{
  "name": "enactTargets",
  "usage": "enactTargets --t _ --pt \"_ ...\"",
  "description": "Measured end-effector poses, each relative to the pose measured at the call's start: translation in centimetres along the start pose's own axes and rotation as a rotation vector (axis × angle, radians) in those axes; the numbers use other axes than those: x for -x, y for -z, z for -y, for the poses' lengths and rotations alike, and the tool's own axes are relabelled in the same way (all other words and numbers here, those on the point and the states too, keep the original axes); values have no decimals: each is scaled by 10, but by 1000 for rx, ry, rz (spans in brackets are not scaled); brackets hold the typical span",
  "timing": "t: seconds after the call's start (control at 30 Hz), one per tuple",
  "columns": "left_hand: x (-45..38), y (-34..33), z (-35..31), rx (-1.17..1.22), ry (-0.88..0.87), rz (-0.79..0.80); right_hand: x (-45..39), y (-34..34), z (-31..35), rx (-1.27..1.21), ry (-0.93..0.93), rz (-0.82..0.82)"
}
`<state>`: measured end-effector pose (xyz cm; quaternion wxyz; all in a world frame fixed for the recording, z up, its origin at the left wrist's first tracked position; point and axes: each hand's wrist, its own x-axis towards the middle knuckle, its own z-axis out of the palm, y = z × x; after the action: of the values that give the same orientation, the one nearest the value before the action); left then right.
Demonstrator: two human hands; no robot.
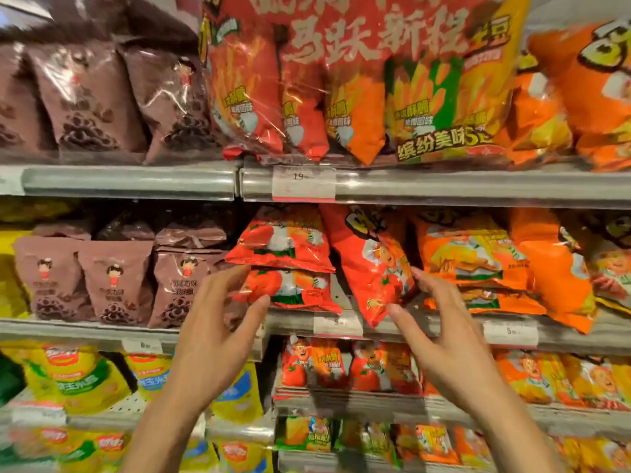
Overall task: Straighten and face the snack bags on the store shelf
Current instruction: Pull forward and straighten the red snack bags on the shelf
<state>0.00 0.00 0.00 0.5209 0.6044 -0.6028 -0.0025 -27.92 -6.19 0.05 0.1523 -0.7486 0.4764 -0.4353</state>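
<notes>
On the middle shelf (426, 327) two red snack bags lie flat, one stacked on the other: the upper bag (283, 240) and the lower bag (293, 288). To their right a taller red bag (375, 268) leans tilted, its bottom corner hanging over the shelf edge. My left hand (218, 322) is spread open at the left end of the stacked bags, its fingertips at their edge. My right hand (444, 332) is spread open at the tilted bag's lower right, its thumb near that bag's bottom and its fingers by the right side.
Orange bags (478, 261) fill the same shelf to the right, brown bags (116, 285) to the left. The upper shelf carries big multipacks (358, 80) and more brown bags (88, 97). Lower shelves hold yellow bags (82, 377) and small red and orange packs (327, 367). Price tags (338, 323) line the shelf rails.
</notes>
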Motion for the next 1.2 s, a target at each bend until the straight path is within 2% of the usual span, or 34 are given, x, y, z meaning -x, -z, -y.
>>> enactTargets --t 0.07,0.17,0.3,0.4,0.53,0.67,0.77,0.87,1.0,1.2 --pt "-11 -1 3 38 35 -37 -14 -6 5 16 37 32" --pt "-24 -7 14 37 -3 -70 -30 -20 8 94 105 72" --pt "-39 -11 24 25 19 -38 -49 -29 19 189 112 118" --pt "-54 -14 39 -129 -21 -77 -68 -33 24 239 121 157" --pt "-73 -13 48 -318 -34 -10 -92 -47 16 273 -49 181" --pt "-89 -21 43 -492 -235 63 -108 -56 13 331 -159 139" --pt "-91 -28 40 -554 -322 135 -114 -62 6 333 -212 154" --pt "-87 -31 48 -541 -336 181 -117 -66 -2 365 -240 212" --pt "-87 -31 56 -520 -334 182 -113 -71 -2 333 -199 99" --pt "-85 -33 59 -515 -337 176 -105 -89 -3 322 -137 -254"
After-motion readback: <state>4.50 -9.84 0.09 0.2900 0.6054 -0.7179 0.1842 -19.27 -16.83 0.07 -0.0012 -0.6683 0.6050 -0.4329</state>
